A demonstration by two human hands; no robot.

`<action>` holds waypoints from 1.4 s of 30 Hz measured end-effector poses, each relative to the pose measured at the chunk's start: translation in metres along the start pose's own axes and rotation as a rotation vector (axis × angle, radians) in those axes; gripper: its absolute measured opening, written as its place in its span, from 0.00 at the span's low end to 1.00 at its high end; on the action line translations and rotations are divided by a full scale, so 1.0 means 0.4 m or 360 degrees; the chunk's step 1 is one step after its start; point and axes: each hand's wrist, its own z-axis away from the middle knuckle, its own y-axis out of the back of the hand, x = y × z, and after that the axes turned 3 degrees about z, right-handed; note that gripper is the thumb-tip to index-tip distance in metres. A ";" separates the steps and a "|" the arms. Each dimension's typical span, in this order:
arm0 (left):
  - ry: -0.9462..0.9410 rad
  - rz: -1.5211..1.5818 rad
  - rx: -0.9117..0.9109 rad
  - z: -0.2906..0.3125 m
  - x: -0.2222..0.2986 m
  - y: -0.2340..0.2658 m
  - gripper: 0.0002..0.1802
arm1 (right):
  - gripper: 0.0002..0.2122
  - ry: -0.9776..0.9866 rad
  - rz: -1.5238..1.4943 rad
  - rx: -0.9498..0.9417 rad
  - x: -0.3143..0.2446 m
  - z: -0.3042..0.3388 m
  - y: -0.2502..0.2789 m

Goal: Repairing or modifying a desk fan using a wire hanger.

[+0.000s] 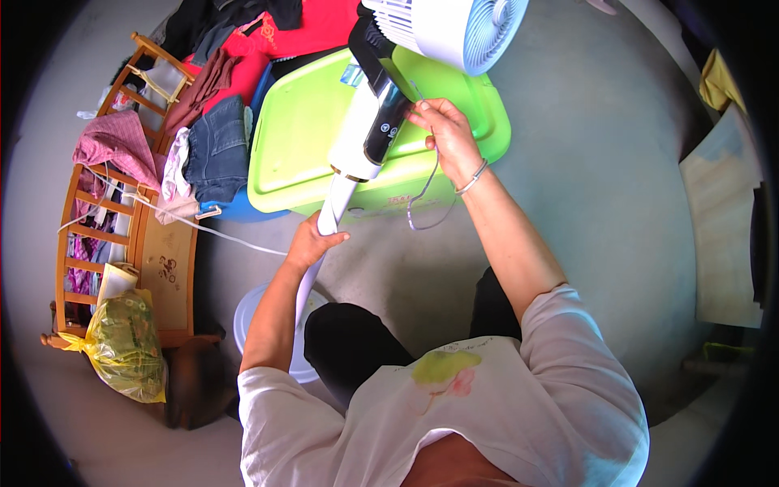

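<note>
Pedestal fan (pixel 353 134), white and black, stands between the person and a lime-green storage bin (pixel 304 122), on the floor (pixel 568 187). Containers: lid on the green bin, contents hidden. Blue bin (pixel 235 208) beside it, with a denim garment (pixel 217 154) and other clothes heaped above. Slatted wooden crib (pixel 85 265) at left holds mixed fabrics; pink checked cloth (pixel 118 146) drapes over its rail. Knotted translucent yellow bag (pixel 126 345) is full, contents unclear.

Fan appearance: smooth white housing, glossy black control panel (pixel 387 130) with pale icons, ribbed fan head (pixel 454 32), pale round base (pixel 248 325).

Orientation: long axis slants in view from base at lower left to head at upper right; spiral grille faces right.

Hands: left hand (pixel 312 242) wraps the white pole (pixel 337 203) below the housing. Right hand (pixel 450 134) pinches a thin cord (pixel 411 217) beside the panel, the cord looping below; whether fingertips touch the panel, cannot tell.
</note>
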 end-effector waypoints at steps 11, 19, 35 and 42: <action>-0.0102 -0.1368 0.0735 0.078 0.140 0.062 0.29 | 0.04 0.0045 -0.0569 -0.0102 0.008 0.010 -0.016; -0.0333 -0.1462 0.1141 0.047 0.195 0.081 0.24 | 0.04 0.0142 -0.0992 -0.0184 0.010 0.002 0.015; -0.0567 -0.1535 0.1063 -0.050 0.283 0.146 0.24 | 0.06 0.0302 -0.1149 -0.0075 -0.015 -0.075 0.004; -0.0373 -0.1502 0.0835 -0.089 0.277 0.151 0.24 | 0.06 -0.0008 -0.1129 0.0162 0.016 -0.118 0.017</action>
